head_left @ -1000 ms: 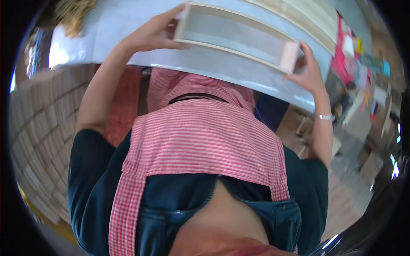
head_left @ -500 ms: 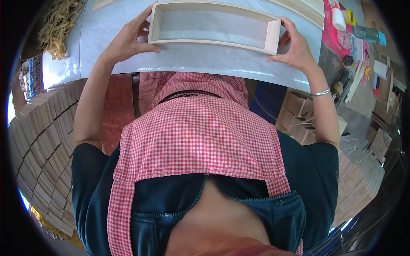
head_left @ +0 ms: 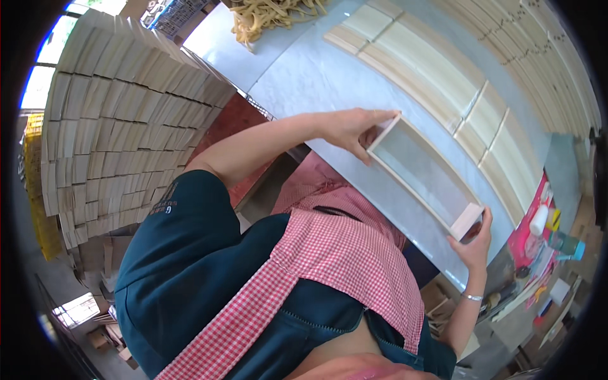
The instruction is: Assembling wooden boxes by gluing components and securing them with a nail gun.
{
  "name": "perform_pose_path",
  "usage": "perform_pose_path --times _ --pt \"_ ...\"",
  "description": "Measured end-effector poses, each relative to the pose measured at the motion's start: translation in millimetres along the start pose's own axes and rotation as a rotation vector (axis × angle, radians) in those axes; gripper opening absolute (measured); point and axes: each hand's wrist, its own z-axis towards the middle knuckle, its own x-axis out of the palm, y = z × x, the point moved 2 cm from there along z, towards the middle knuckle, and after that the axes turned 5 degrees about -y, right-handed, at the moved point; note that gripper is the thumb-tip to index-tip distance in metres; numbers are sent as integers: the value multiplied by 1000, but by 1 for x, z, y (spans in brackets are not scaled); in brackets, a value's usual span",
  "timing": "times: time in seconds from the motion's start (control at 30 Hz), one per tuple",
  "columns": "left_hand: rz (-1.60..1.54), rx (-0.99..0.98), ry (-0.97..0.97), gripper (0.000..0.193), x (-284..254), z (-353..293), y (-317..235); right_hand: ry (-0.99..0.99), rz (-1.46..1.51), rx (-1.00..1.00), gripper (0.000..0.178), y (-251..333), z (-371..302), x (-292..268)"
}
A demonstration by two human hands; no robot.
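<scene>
A long rectangular wooden frame (head_left: pixel 423 178) of pale slats lies on the grey table top (head_left: pixel 304 82) in front of me. My left hand (head_left: pixel 352 128) grips its far left end. At the opposite short end, my right hand (head_left: pixel 474 244) holds the frame, a thin bracelet on that wrist. I wear a red-checked apron over a dark blue top.
Flat pale wood boards (head_left: pixel 443 69) lie in rows on the table beyond the frame. A heap of yellowish strips (head_left: pixel 272 14) sits at the far end. Tall stacks of thin wood pieces (head_left: pixel 107 114) stand to my left. Bottles and coloured items (head_left: pixel 544 228) crowd the right.
The view has swung and tilted to the right; the frame now runs diagonally across the picture. Both hands stay on its two ends.
</scene>
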Motion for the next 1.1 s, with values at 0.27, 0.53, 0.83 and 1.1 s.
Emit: perform_pose_path --times 0.27,0.53,0.83,1.1 --pt "133 188 -88 105 2 -9 6 17 23 25 114 9 0 -3" --pt "751 -211 -634 37 -179 21 97 22 -6 39 117 15 -4 -8" --pt "1038 -255 -584 23 -182 -17 126 32 -2 63 117 6 -23 -5" --pt "492 161 -718 14 -148 -97 56 -311 35 130 65 -11 -62 -31"
